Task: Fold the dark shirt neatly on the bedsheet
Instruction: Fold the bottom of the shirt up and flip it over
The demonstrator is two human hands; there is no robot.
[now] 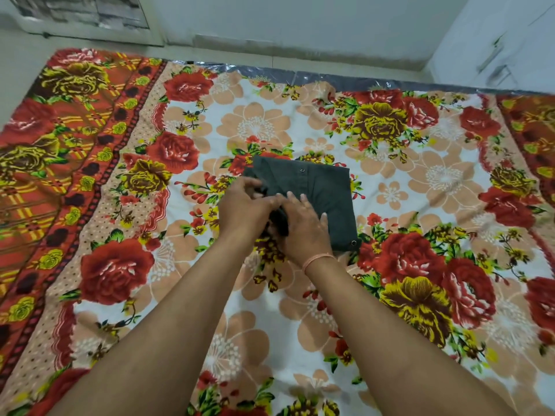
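- Shirt, dark [321, 193]: lies near the middle of the bedsheet [444, 181], already reduced to a compact, roughly square packet; two snap buttons show on its top face. Folding looks nearly finished.
- Left hand [243, 210]: fingers curled, pinching a fold at the packet's left edge, apparently to tuck loose cloth under.
- Right hand [303, 228]: laid on the packet's near-left part, fingers spread and pressing, probably to keep the layers from springing open; a thin orange band [318, 261] circles the wrist.
- Surface: bedsheet printed with red and yellow roses and peach blossoms, patterned red border at left, spread flat.
- Room: pale floor and wall beyond the far edge; a white cabinet [504, 40] at upper right.
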